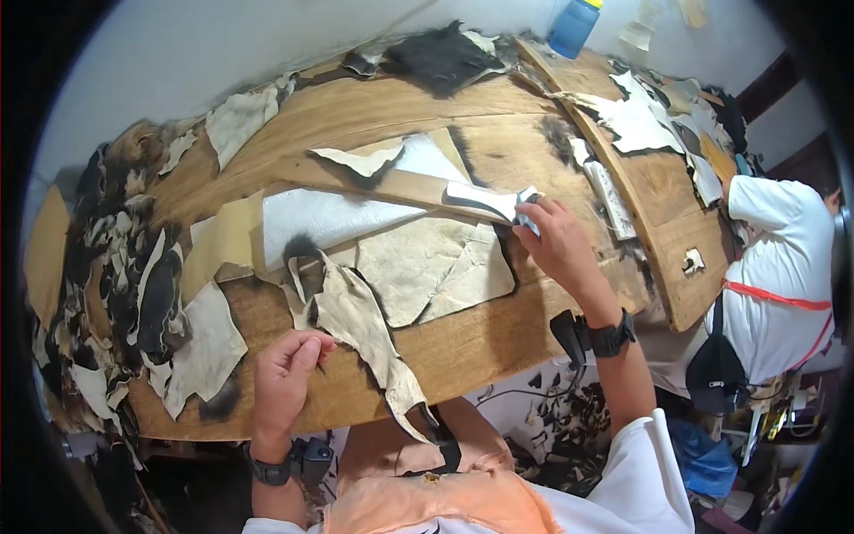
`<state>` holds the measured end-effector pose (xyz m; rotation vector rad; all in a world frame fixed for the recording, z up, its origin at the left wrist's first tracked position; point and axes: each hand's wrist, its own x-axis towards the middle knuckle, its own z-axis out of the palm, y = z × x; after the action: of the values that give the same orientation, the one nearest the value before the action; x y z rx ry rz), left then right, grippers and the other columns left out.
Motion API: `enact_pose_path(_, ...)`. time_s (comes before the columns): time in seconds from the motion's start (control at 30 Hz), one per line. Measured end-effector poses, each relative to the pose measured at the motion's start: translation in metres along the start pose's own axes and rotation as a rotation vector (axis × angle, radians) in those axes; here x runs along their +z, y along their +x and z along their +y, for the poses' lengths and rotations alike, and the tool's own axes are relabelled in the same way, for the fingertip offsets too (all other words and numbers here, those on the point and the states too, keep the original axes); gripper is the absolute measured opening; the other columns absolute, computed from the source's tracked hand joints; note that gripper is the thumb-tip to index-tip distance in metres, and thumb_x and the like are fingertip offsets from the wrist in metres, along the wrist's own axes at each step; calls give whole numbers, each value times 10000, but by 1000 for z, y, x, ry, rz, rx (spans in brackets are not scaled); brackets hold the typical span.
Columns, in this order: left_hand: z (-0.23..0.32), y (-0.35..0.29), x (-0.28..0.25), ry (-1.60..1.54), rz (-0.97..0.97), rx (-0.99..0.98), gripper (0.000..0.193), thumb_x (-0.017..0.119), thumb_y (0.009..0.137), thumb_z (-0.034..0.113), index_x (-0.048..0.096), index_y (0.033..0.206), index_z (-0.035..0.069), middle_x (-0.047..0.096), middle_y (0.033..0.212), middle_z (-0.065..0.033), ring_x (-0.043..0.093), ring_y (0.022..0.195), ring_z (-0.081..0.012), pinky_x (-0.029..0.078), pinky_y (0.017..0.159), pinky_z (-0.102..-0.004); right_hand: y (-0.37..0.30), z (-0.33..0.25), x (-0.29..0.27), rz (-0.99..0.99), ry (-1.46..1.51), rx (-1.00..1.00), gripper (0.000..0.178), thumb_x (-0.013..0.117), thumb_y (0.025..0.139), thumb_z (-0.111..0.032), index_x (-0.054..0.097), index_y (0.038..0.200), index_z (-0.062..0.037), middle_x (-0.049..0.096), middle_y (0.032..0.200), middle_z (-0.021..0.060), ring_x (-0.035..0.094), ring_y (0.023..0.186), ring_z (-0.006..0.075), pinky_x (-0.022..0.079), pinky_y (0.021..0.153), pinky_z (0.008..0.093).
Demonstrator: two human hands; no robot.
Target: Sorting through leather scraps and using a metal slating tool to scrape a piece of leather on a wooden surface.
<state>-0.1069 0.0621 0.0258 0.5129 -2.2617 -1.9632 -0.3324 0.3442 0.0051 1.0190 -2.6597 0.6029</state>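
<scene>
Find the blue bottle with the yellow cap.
In the head view, the blue bottle is at the top edge, right of centre, near the far end of the raised wooden strip, beyond the right hand.

Upper right of the frame: a blue bottle [575, 30] with a yellow cap, near a pale wall [178, 76]. Below it, a white power strip [608, 198] lies lengthwise. Far right, another person [778, 254] in a white shirt wears a red strap [774, 298] and black pouch [717, 369]. Lower right: a crumpled blue plastic bag [700, 456]. Bottom centre-right, dark and pale scraps [556, 429] litter the floor.
</scene>
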Motion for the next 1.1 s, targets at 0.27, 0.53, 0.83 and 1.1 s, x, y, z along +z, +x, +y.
enact_pose_path(0.27,-9,7,-20,-52,19,-36,192,507,896,132,618,912,-24,623,829,-41,548,743,-91,447,701,-223,38,9,15,-266,-68,-148,410,666,693,-103,549,1079,-27,555,872,137,525,873,319,437,747,384)
enact_pose_path(0.53,-22,7,-39,-110,48,-48,193,508,893,126,622,902,-30,628,823,-46,562,739,-98,460,698,-231,57,-3,2,-420,-113,-117,437,629,690,-45,541,1118,-32,550,842,156,546,811,338,444,708,388)
enact_pose_path(0.83,-26,0,-47,-77,95,-60,198,496,889,111,620,889,-42,629,824,-62,575,754,-108,467,708,-237,97,10,1,-408,-76,-141,435,599,693,-25,565,1127,-37,573,848,166,568,791,330,443,695,391)
enact_pose_path(1.1,-20,-1,-39,-51,97,-87,194,498,889,112,619,893,-40,632,819,-47,571,743,-96,457,696,-229,95,27,18,-421,-86,-166,540,608,676,-4,515,1200,-90,578,946,152,580,850,327,455,725,377)
